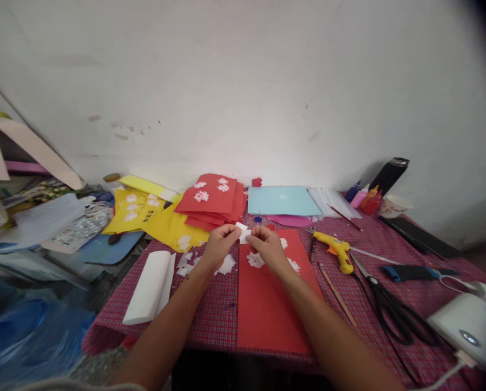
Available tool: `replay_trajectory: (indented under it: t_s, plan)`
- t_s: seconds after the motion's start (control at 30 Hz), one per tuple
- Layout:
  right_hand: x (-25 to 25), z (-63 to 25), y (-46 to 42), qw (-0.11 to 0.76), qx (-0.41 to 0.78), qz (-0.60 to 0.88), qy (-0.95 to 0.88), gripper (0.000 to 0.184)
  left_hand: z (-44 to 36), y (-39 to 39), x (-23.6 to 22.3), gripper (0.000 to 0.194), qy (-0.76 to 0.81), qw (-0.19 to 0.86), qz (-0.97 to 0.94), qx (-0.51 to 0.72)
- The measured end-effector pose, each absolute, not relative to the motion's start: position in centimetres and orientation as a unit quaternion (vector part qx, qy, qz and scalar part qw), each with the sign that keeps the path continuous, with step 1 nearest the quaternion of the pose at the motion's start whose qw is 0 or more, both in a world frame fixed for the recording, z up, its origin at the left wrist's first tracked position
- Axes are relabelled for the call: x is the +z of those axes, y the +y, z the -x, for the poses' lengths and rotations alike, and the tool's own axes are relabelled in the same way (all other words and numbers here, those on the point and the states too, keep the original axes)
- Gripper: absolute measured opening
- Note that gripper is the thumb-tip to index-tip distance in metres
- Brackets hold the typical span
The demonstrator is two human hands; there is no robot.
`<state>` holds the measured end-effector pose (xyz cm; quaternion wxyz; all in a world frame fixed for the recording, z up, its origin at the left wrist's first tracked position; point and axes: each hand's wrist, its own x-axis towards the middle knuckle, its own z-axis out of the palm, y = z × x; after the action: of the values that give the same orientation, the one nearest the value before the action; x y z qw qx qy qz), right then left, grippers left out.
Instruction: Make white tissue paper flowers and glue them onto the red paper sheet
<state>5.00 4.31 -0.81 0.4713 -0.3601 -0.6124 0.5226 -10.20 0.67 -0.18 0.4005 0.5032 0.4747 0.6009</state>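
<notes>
My left hand and my right hand meet above the table, both pinching a small white piece of paper between their fingertips. Under them lies a red card with white flower cut-outs stuck on its far end. More white cut-outs are scattered on the checked cloth just left of the card, below my left hand.
A rolled white sheet lies at the left. Stacks of red, yellow and light blue cards sit at the back. A yellow glue gun, black scissors, a stick, bottles and a white device occupy the right.
</notes>
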Motion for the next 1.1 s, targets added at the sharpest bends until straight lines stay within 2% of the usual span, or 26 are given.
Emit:
replay_trajectory:
  t_s: [0.13, 0.5, 0.73, 1.1]
  plan:
    - [-0.66, -5.07, 4.2, 0.484, 0.536, 0.353, -0.595, 0.02, 10.19, 0.63, -0.1, 0.023, 0.478, 0.398, -0.51, 0.594]
    - [-0.8, -5.13, 4.36, 0.503, 0.518, 0.36, -0.591, 0.016, 10.19, 0.62, -0.14, 0.022, 0.467, 0.418, -0.499, 0.599]
    - [-0.47, -5.24, 4.3, 0.495, 0.516, 0.353, -0.603, 0.016, 10.22, 0.76, -0.44, 0.024, 0.456, 0.448, -0.486, 0.595]
    - [-0.46, -5.17, 4.19, 0.488, 0.529, 0.354, -0.598, 0.012, 10.24, 0.7, -0.28, 0.019, 0.46, 0.432, -0.497, 0.596]
